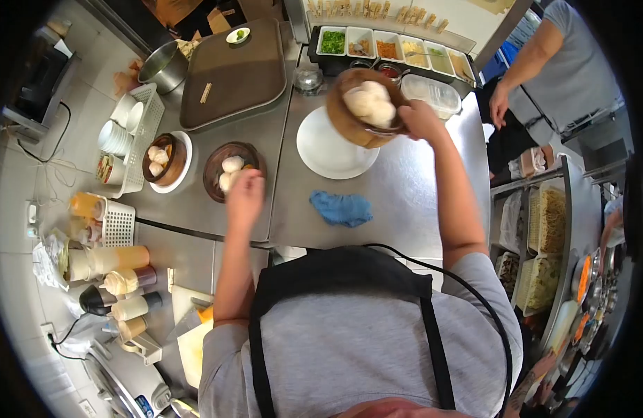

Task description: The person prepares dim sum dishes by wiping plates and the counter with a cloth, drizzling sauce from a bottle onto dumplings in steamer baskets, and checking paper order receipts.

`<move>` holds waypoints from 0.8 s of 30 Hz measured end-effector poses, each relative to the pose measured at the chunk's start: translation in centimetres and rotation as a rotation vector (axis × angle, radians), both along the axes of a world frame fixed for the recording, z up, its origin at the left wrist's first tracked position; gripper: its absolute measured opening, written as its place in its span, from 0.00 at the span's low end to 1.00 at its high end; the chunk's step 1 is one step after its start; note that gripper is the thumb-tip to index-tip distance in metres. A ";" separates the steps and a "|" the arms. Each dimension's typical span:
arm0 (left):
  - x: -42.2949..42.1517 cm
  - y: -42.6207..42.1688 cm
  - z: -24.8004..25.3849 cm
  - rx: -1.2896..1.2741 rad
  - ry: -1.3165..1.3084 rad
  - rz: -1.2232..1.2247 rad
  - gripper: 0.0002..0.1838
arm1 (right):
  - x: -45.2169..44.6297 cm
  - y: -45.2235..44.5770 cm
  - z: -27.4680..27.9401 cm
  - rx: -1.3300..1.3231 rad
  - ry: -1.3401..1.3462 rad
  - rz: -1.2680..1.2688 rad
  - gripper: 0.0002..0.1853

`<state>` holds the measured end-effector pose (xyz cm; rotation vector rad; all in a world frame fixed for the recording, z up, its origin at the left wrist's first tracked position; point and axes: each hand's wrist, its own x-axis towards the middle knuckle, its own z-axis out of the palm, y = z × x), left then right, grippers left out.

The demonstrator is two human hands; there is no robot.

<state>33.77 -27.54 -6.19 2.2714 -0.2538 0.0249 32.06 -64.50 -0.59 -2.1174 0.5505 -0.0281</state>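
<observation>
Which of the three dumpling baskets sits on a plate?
The far-left basket, with the rim of a white plate around it. No plate shows around the middle basket by the left hand; the right hand holds the third basket up.

White tiled wall (pixel 18 174) along the left, steel desk (pixel 287 209) reflecting bright light, wire-fronted steel shelving (pixel 544 230) at the right, pale floor tiles (pixel 291 252) just below the desk edge
</observation>
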 end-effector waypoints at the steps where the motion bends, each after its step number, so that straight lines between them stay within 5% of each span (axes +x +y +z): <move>1: -0.7 -1.3 -1.5 0.015 0.036 -0.095 0.13 | -1.3 -1.2 0.5 0.003 -0.003 -0.014 0.16; 7: -3.4 -6.4 -5.1 0.216 0.059 -0.455 0.10 | -9.8 -8.0 -4.0 -0.105 0.097 -0.254 0.16; 13: -3.1 -7.3 -2.3 -0.005 0.197 -0.453 0.12 | -13.9 -9.4 -6.5 -0.040 0.383 -0.344 0.14; 16: -3.5 -8.4 1.2 -0.116 0.207 -0.472 0.11 | -14.8 -6.6 -5.6 -0.879 0.009 -0.424 0.16; 19: -3.4 -10.0 2.8 -0.339 0.220 -0.554 0.09 | -13.2 -0.6 -0.7 -0.238 -0.013 -0.041 0.16; 20: -3.3 -10.6 3.3 -0.368 0.211 -0.578 0.08 | -11.7 -2.3 -7.6 -0.319 -0.432 0.353 0.19; 22: -3.1 -11.1 4.2 -0.424 0.184 -0.618 0.08 | -11.5 3.4 -3.2 0.033 -0.009 0.412 0.19; 24: -2.8 -10.9 4.3 -0.446 0.173 -0.600 0.09 | -10.3 5.3 -5.6 -0.008 -0.132 0.576 0.16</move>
